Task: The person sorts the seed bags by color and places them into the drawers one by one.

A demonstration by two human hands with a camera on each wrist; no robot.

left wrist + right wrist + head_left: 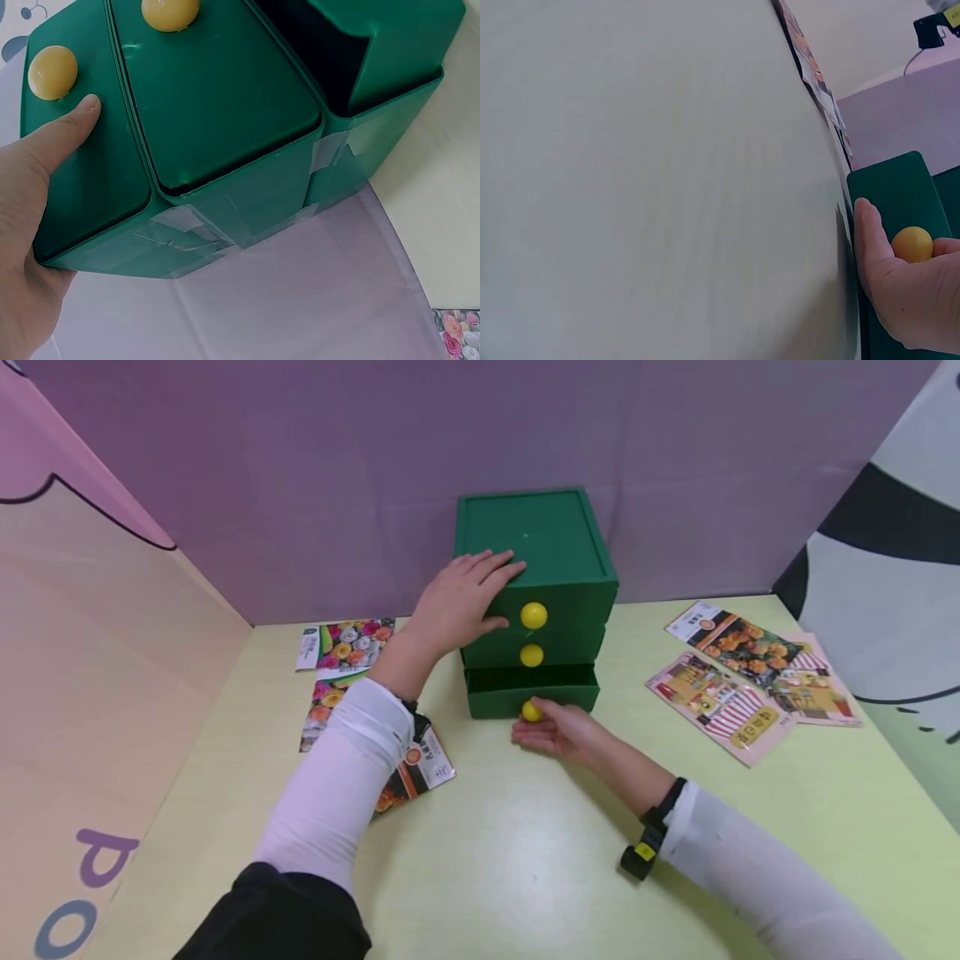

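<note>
Bottom drawer [531, 690], centre frame, slightly out toward the viewer; right hand [558, 731] pinches its yellow knob [531, 711]; left hand [461, 602] rests flat, fingers spread, on the green chest [551, 539].

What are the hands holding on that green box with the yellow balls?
The right hand holds the bottom drawer by its yellow knob. The left hand rests on the green box at its top left corner.

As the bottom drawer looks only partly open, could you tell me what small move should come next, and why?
Probably draw the bottom drawer further out: the right hand pinches its yellow knob, it is barely open, and the left hand steadies the green chest.
</note>
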